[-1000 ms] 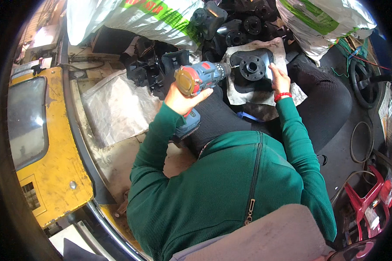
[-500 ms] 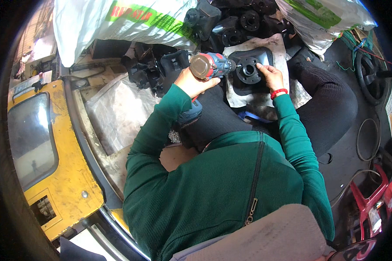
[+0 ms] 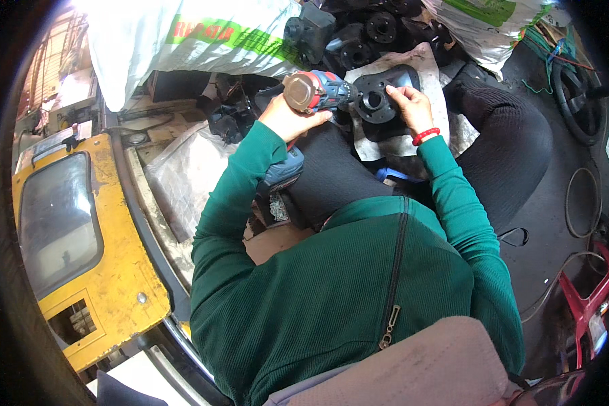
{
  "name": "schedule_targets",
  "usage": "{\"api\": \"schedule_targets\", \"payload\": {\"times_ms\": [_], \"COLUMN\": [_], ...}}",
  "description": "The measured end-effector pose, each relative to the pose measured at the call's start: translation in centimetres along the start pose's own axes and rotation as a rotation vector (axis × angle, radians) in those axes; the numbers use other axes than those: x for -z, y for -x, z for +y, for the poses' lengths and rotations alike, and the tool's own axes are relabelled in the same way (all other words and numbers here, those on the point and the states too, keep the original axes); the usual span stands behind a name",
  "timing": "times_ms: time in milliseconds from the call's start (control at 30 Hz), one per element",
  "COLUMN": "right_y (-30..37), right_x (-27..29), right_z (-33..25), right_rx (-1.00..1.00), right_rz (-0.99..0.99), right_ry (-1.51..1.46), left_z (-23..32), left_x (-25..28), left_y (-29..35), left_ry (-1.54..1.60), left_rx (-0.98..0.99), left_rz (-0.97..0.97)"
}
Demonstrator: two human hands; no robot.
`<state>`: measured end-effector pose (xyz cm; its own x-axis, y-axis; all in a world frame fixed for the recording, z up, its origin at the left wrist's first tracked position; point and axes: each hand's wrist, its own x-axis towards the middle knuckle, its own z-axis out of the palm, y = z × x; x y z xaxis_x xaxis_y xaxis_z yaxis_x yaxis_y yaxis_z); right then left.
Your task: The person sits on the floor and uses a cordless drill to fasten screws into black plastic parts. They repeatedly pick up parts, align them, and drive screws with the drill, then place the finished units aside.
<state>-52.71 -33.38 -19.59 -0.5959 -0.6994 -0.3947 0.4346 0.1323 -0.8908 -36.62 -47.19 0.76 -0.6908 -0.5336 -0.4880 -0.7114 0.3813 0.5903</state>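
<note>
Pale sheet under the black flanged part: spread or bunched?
Spread: pale sheet shows past the black flanged part above, right and below.

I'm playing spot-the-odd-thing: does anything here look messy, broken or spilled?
Yes, a little: the yellow panel on the left has dark scuffs in its paint, and the pale sheet under the black part has grey smudges. Those marks make them look worn or dirty. I can see no spill.
</note>
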Motion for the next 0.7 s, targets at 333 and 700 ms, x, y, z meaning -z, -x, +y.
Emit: {"api": "schedule_targets", "payload": {"times_ms": [333, 700], "right_y": [-0.9, -1.6], "right_x": [0.0, -0.3], "right_z": [1.6, 3.2], "right_rx": [0.008, 0.045], "right_rz": [0.055, 0.119], "right_ry": [-0.048, -0.002], "left_z": [-0.8, -0.4], "left_x": [-0.6, -0.7], "left_y": [-2.4, -3.4], "left_ry": [-0.038, 0.112], "left_rx": [0.041, 0.115], "left_rz": [0.001, -0.07]}}
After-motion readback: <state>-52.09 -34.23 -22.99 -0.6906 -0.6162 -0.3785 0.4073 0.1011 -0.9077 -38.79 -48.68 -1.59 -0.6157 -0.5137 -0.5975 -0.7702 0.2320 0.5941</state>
